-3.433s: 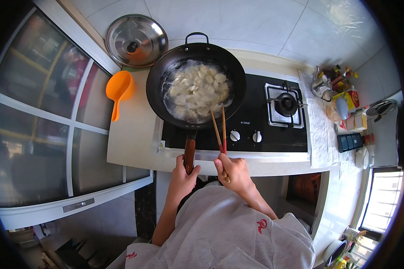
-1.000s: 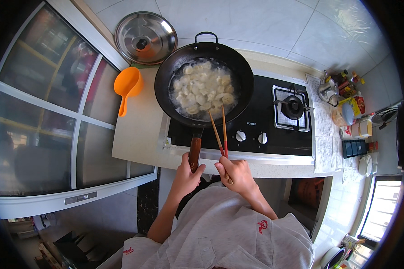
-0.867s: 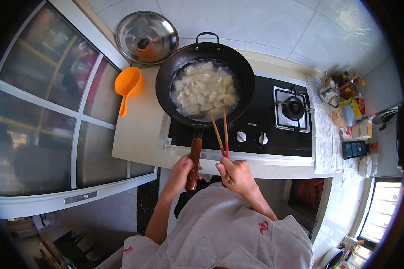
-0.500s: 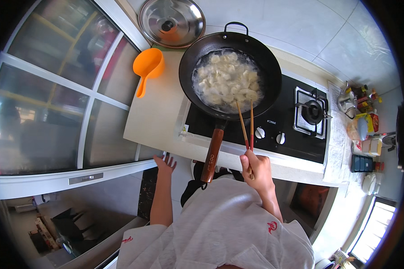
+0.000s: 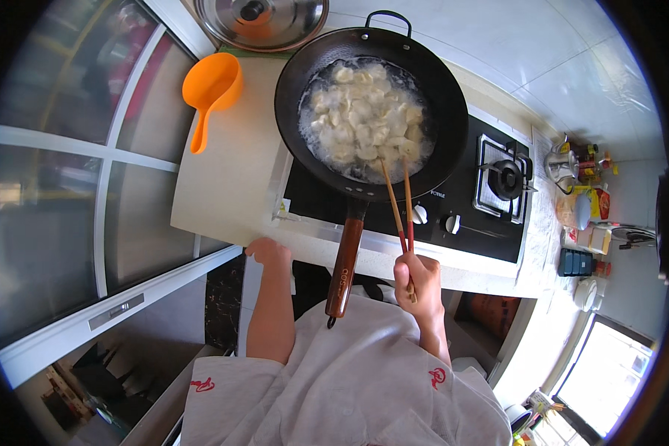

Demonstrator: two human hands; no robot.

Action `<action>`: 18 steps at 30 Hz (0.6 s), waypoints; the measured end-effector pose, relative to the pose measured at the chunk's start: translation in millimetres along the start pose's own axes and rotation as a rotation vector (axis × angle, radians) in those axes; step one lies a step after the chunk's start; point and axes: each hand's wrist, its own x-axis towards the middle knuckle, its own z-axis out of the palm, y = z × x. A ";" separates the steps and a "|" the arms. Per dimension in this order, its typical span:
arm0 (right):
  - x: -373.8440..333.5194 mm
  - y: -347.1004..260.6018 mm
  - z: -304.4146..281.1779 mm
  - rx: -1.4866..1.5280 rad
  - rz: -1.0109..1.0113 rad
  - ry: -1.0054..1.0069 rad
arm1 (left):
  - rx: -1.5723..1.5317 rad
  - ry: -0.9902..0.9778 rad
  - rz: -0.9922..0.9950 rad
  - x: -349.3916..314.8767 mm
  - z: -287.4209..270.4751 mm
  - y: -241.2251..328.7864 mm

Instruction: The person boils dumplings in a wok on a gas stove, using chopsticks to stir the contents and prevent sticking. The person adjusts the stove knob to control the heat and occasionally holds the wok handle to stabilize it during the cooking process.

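Observation:
Pale dumplings (image 5: 364,119) crowd the bubbling, cloudy water in a black wok (image 5: 446,134), which stands over the left side of the gas hob. My right hand (image 5: 418,279) is closed around a pair of wooden chopsticks (image 5: 406,215) with red upper parts. Their tips reach into the water at the near edge of the dumplings. The wok's brown wooden handle (image 5: 344,267) points toward me, touched by neither hand. At the counter's front edge, left of the handle, my left hand (image 5: 269,251) is curled with nothing visible in it; its fingertips are partly hidden.
An orange ladle-shaped scoop (image 5: 214,80) lies on the counter (image 5: 227,186) left of the wok. Behind it leans a steel lid (image 5: 282,18). A second burner (image 5: 504,180), a kettle (image 5: 561,165) and several packages are to the right. A glass sliding door (image 5: 59,215) borders the left.
My left hand has gone from spread fingers to a curled shape by the counter edge. The chopsticks stay in the wok, with the dumplings slightly shifted. The whole view has moved a little.

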 end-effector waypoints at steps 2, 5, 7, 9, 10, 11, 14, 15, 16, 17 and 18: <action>3.4 0.4 -0.3 0.037 -0.033 0.026 | 0.755 -0.050 0.233 -5.0 -6.0 5.7; 12.9 -1.9 -5.8 0.031 -0.092 0.104 | 1.060 -0.124 0.315 -12.6 -10.3 11.7; 11.8 0.4 -8.0 0.043 -0.129 0.158 | 1.148 -0.102 0.339 -9.4 -8.8 9.3; 16.0 -2.1 -12.7 0.034 -0.175 0.178 | 1.222 -0.051 0.367 0.5 -2.3 1.9; 17.0 -3.7 -13.2 0.002 -0.193 0.204 | 1.220 -0.067 0.361 1.8 -1.9 4.4; 17.7 -4.5 -14.5 -0.018 -0.214 0.226 | 1.218 -0.083 0.354 2.3 -1.2 5.5; 19.7 -5.3 -14.1 -0.046 -0.267 0.303 | 1.283 -0.037 0.437 -8.3 -5.7 9.4; 22.0 -6.0 -13.9 -0.056 -0.280 0.332 | 1.266 -0.008 0.444 -9.4 -5.6 6.7; 24.5 -7.0 -13.9 -0.066 -0.293 0.360 | 1.249 0.020 0.451 -10.1 -5.4 4.0; 27.1 -8.1 -14.1 -0.076 -0.305 0.389 | 1.232 0.048 0.457 -9.8 -5.2 3.9; 27.8 -8.5 -16.6 -0.047 -0.305 0.365 | 1.245 0.003 0.412 -14.2 -6.3 10.0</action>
